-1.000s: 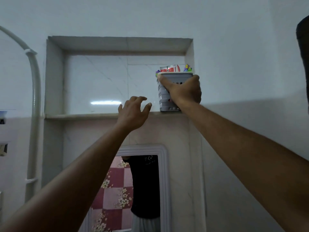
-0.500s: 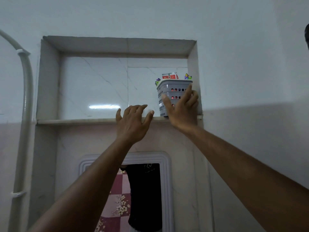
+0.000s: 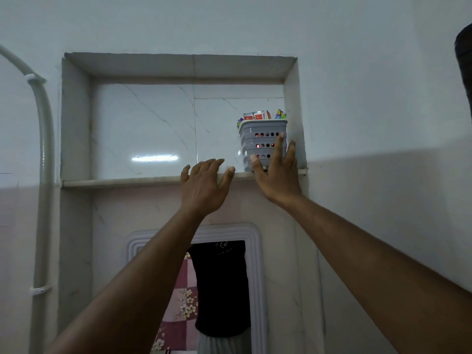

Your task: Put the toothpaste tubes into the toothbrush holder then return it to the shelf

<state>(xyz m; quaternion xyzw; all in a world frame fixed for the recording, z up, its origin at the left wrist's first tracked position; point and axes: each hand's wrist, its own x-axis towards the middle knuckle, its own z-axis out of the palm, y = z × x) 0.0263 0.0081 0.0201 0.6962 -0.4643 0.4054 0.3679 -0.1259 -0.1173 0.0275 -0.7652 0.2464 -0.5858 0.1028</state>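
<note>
The grey toothbrush holder (image 3: 263,139) stands upright on the shelf (image 3: 122,182), at the right end of the wall niche, its long axis vertical and its open mouth up. Toothpaste tubes (image 3: 254,115) stick out of the top, red and white ends showing, with some coloured bits beside them at 3 o'clock that are too small to tell.

The right hand (image 3: 277,175) lies flat against the holder's front, fingers (image 3: 279,146) spread and straight, gripping nothing; the palm covers the holder's lower right corner. The niche's side wall (image 3: 293,118) stands just beside the holder at 3 o'clock.

The left hand (image 3: 204,185) hovers at the shelf edge, at 9 o'clock from the holder, its fingers loosely splayed and empty.

A white pipe (image 3: 43,175) runs down the wall far at 9 o'clock. A framed mirror (image 3: 256,277) hangs below the shelf at 6 o'clock.
</note>
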